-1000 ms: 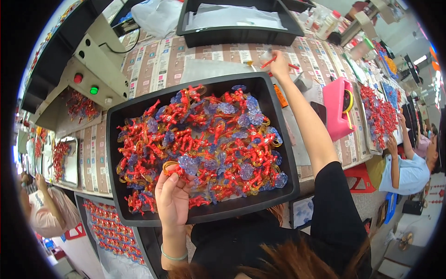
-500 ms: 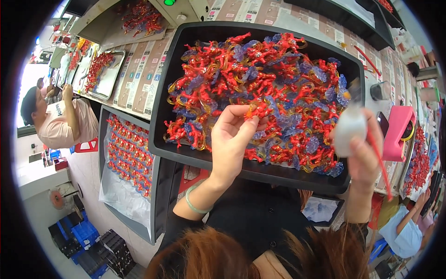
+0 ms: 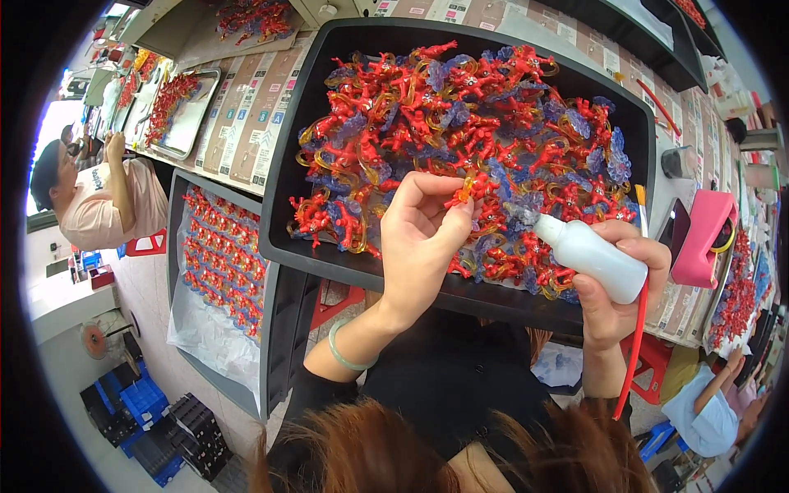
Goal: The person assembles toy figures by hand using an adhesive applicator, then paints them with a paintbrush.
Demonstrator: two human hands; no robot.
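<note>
My left hand [image 3: 421, 246], with a pale green bangle on its wrist, pinches a small red figurine [image 3: 471, 191] with a yellow-orange part; the fingers hide some of it. My right hand [image 3: 612, 304] is closed around a white squeeze bottle [image 3: 598, 260]. The bottle lies tilted, its dark-smeared nozzle just right of the held figurine and apart from it. Also tucked in my right hand is a thin paintbrush [image 3: 634, 353] with a red handle, bristles up. Below both hands, a black tray [image 3: 283, 193] holds a heap of red figurines [image 3: 411, 115] with blue and yellow translucent parts.
A second tray [image 3: 267, 345] at the left holds rows of similar figurines on white sheeting. To the right are a pink tape dispenser [image 3: 704, 238] and a small dark cup [image 3: 679, 162]. Another red brush [image 3: 660, 107] lies behind it. A co-worker [image 3: 103, 197] sits at far left.
The bottle has swung from near upright to tilted, its nozzle now left beside the figurine. The brush turned with my right hand. My left hand keeps its pinch; the view has shifted slightly.
</note>
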